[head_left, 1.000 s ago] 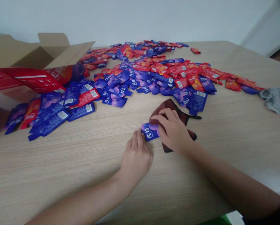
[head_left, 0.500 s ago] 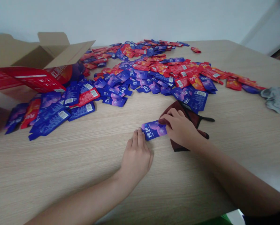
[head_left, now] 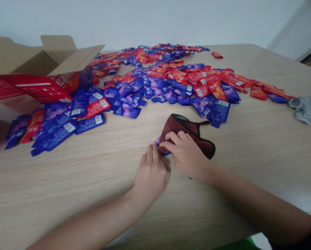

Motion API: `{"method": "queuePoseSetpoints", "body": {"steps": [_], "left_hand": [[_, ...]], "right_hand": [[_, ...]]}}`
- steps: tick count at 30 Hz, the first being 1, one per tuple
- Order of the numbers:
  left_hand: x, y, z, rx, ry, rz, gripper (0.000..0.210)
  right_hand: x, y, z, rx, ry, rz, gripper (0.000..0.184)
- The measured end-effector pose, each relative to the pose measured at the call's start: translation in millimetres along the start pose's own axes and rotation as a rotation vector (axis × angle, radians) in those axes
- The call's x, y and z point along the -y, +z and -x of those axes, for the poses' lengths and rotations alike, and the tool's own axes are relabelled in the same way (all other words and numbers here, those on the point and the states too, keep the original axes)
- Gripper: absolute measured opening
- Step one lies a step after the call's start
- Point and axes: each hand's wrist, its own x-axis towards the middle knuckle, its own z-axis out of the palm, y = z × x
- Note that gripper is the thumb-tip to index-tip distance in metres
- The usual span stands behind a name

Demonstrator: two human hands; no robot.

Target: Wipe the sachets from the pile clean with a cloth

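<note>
In the head view, the fingers of the left hand (head_left: 152, 168) lay nearly straight and pressed together, their tips at the near-left end of a blue packet (head_left: 166, 153); the thumb could not be seen clearly. Just to the right of those fingertips, the fingers of the right hand (head_left: 187, 154) were bent onto a dark red cloth (head_left: 180, 125) with black edging. Its thumb was hidden, so whether they pinched the cloth or only pushed it down could not be told. The cloth covered most of the packet, leaving slivers of purple and blue beside the left fingertips, its lettering out of sight.

Beyond both sets of fingers, red and blue packets (head_left: 150, 86) overlapped so thickly on the surface (head_left: 105, 177) that many showed only in part. Far left of the fingers, an open cardboard box (head_left: 38, 86) was cut off by the frame, its inside shadowed. Far right lay a crumpled grey cloth (head_left: 310, 111). Below the right forearm, something green (head_left: 238, 245) was mostly cropped away, unidentifiable.
</note>
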Motion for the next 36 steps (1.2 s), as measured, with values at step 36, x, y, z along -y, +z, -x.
{"method": "queuePoseSetpoints", "body": {"steps": [36], "left_hand": [[0,3.7,0,-0.022,-0.011,0.028,0.049]], "right_hand": [[-39,-29,1,-0.016,0.278,-0.027,0.029]]}}
